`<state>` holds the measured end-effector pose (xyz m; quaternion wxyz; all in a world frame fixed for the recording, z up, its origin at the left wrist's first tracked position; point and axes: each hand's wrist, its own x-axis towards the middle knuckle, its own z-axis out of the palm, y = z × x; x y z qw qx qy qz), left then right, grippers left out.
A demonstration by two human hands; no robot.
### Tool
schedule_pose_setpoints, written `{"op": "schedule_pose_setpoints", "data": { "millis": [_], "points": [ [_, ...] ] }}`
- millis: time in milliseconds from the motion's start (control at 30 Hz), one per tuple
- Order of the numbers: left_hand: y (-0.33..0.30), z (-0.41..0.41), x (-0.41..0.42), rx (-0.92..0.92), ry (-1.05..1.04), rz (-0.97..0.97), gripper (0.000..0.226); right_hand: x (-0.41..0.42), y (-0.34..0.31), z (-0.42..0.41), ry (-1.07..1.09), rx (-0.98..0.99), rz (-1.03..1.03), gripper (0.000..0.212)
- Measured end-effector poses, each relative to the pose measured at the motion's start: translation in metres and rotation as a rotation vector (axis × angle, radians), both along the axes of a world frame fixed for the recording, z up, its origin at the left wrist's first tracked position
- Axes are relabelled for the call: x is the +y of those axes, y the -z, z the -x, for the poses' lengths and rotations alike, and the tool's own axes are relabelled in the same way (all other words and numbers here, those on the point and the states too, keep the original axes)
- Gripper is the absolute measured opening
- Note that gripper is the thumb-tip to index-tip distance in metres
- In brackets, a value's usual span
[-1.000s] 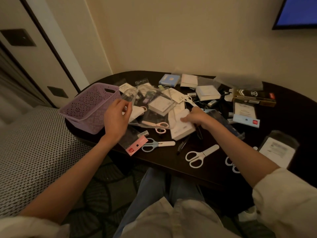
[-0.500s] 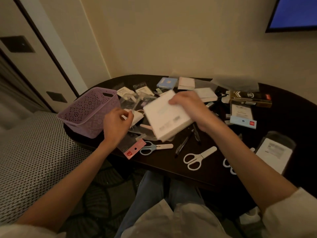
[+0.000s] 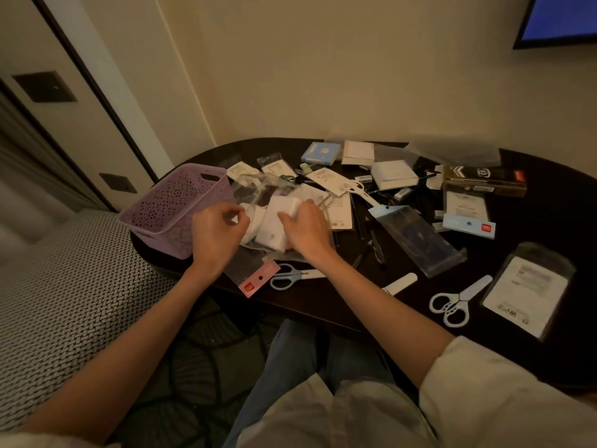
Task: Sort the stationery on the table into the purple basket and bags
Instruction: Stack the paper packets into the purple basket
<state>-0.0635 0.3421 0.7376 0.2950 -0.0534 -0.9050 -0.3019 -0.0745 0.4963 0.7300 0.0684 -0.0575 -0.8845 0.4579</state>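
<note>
Both hands work close together over the left part of the dark table [image 3: 323, 305], just right of the purple basket [image 3: 174, 208], which stands at the table's left edge. The right hand [image 3: 307, 232] has its fingers curled over the near right side of a white pad [image 3: 274, 221], gripping it; the pad sits tilted just left of and partly beneath that hand, its far end pushed into a clear bag [image 3: 258, 192]. The left hand [image 3: 216, 231] is just left of the pad, thumb and fingers pinched together on the near edge of the bag, though the exact hold is blurred. The bag's far part reaches up beside the basket's right wall. Near the left wrist lies a flat packet with a pink header [image 3: 255, 279], and just right of it blue-handled scissors [image 3: 290, 276] lie on the table, passing under the right forearm. A second pair of pale scissors [image 3: 452, 302] lies well to the right, near the table's front edge, beside a clear sleeve holding a white card [image 3: 529, 292]. Between the two, a long clear pouch [image 3: 416, 237] lies at an angle. On the far side are a blue box [image 3: 321, 153], two white pads [image 3: 392, 174] and a dark box [image 3: 484, 181], with pens and small packets scattered among them.
</note>
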Motion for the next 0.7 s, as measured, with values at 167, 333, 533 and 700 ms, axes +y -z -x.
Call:
{"op": "schedule_pose_setpoints", "data": {
  "millis": [167, 333, 533, 700],
  "points": [
    [0.002, -0.002, -0.007, 0.090, 0.077, 0.087, 0.014, -0.022, 0.016, 0.029, 0.068, -0.205, 0.565, 0.034],
    [0.004, -0.003, -0.013, 0.123, 0.090, 0.059, 0.015, -0.038, 0.010, 0.050, -0.018, -0.386, 0.759, 0.037],
    [-0.002, -0.004, -0.013, 0.142, 0.075, 0.041, 0.015, -0.053, 0.009, 0.063, -0.093, -0.468, 0.861, 0.042],
    [-0.006, 0.000, -0.009, 0.142, 0.070, 0.051, 0.013, -0.053, 0.013, 0.069, -0.152, -0.503, 0.896, 0.040]
  ]
}}
